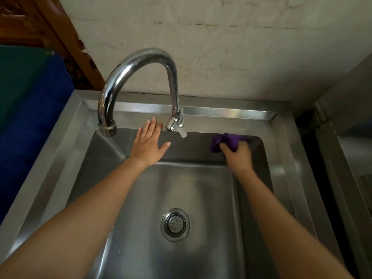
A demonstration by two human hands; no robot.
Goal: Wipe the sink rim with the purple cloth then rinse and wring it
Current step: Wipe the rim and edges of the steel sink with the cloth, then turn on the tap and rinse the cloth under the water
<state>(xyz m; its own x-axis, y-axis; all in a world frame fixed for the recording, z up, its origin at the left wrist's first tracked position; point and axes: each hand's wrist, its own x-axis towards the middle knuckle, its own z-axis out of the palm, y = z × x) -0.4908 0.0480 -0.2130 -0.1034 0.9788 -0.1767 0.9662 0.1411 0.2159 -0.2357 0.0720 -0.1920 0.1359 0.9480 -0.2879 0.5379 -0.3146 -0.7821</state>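
Blue fabric [30, 117] lies at the far left, outside the basin, with green fabric behind it. Steel follows: the sink rim [231, 115] frames a dry-looking basin, and the curved faucet [141, 61] arches over the back left corner, with no water running from its spout.

Under that arch the left hand [148, 143] is released, fingers straight and spread, holding nothing. Its fingertips reach the back edge just left of the tap lever [175, 125]; whether they press the metal I cannot tell.

Further right, the purple cloth [223, 141] sits bunched at the back edge of the basin, where the rear wall meets the rim. The right hand [238, 156] grasps it from below, fingers curled round the wad, and is slightly blurred.

Judging by this, the wiping step is in hand, on the rear right stretch. The next move probably calls for firm downward pressure while dragging the cloth along the rim's flat top, keeping it bunched. Rinsing would then need the lever turned, and the free hand is well placed for that.

No brand, label or writing is readable anywhere, including on the drain strainer [175, 224].
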